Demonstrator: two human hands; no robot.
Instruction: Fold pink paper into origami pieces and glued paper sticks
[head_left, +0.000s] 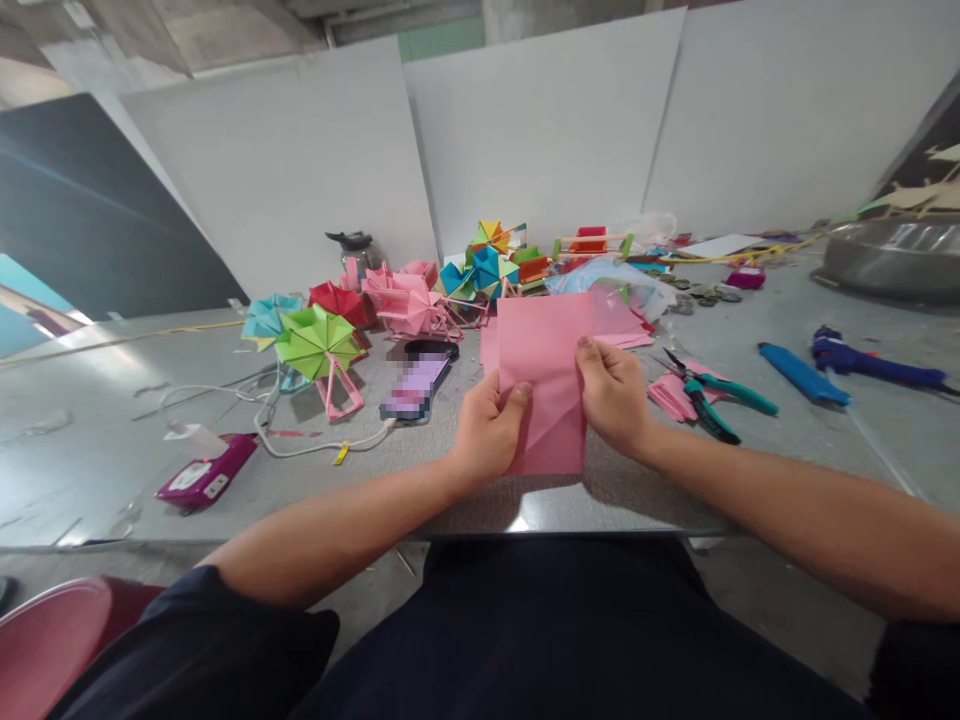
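Observation:
A pink sheet of paper [546, 350] is held up above the near edge of the table, between both hands. My left hand [489, 425] pinches its left side, thumb on the front face. On the opposite side my right hand [613, 390] grips the edge, thumb on the front and fingers behind. A slanting crease or fold line crosses the sheet's lower half. Behind it lie more pink papers [489, 343], partly hidden. To the right, pliers with teal handles [701, 395] rest over small pink pieces [670, 396].
Folded paper wheels, one green [319, 340] and several pink [409, 305], stand at the back left. A phone [420, 382] on a white cable and a purple power strip [208, 470] lie left. Right are a blue glue gun [877, 362] and a metal basin [892, 262].

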